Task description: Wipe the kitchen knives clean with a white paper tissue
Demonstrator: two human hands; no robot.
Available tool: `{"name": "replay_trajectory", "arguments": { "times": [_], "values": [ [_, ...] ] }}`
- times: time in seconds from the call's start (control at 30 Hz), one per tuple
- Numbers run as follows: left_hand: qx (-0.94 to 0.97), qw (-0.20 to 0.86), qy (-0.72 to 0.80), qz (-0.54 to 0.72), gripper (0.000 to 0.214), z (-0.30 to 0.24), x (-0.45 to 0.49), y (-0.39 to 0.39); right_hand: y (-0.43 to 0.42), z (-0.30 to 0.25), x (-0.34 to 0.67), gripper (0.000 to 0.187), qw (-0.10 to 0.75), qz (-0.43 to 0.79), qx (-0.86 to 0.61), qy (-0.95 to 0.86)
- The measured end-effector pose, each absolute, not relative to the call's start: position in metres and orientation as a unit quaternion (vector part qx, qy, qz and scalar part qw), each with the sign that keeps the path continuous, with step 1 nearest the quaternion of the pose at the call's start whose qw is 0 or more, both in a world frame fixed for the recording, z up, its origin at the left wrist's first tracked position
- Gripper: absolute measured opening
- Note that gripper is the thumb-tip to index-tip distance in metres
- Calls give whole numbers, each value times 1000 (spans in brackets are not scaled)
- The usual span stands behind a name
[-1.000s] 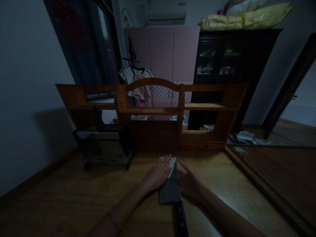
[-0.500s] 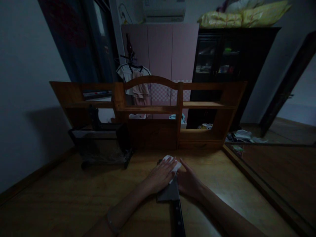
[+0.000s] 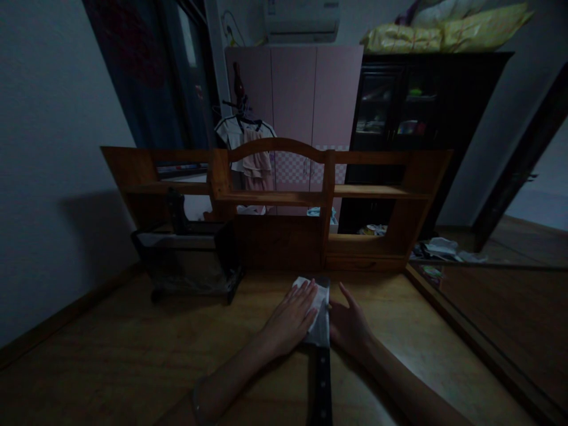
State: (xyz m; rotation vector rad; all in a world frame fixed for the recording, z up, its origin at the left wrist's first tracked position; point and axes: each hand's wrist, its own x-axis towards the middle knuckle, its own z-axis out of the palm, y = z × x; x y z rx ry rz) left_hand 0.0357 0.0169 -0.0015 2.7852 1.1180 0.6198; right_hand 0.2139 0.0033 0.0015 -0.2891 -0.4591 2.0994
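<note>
A cleaver [image 3: 322, 337] with a broad grey blade and a black handle lies flat on the wooden desk [image 3: 133, 355], handle toward me. My left hand [image 3: 293, 316] lies flat with fingers stretched out, pressing a white cloth [image 3: 310, 293] onto the blade. My right hand [image 3: 350, 325] rests open on the desk against the blade's right edge, fingers extended.
A wooden shelf unit [image 3: 275, 201] stands along the desk's back edge. A dark knife rack [image 3: 189, 257] sits at the back left. A wall runs along the left; the desk's right edge [image 3: 465, 331] drops off to the floor.
The cleaver has slid forward, away from me, so less of the blade shows below my left hand. Both hands moved forward with it, the cloth still on the blade.
</note>
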Motion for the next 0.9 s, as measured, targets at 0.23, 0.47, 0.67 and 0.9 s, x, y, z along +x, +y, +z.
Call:
{"name": "replay_trajectory", "arguments": {
  "times": [0.23, 0.47, 0.67, 0.9],
  "values": [
    [936, 17, 302, 179, 52, 16, 51, -11, 3, 0, 214, 49, 495, 837, -157, -174],
    [902, 5, 376, 212, 53, 7, 43, 7, 5, -1, 215, 47, 502, 836, -137, -175],
    [903, 7, 377, 208, 53, 7, 38, 8, 7, -5, 216, 46, 498, 838, -138, -176],
    [963, 20, 235, 134, 51, 29, 45, -11, 6, -7, 221, 43, 499, 816, -232, -176]
  ]
}}
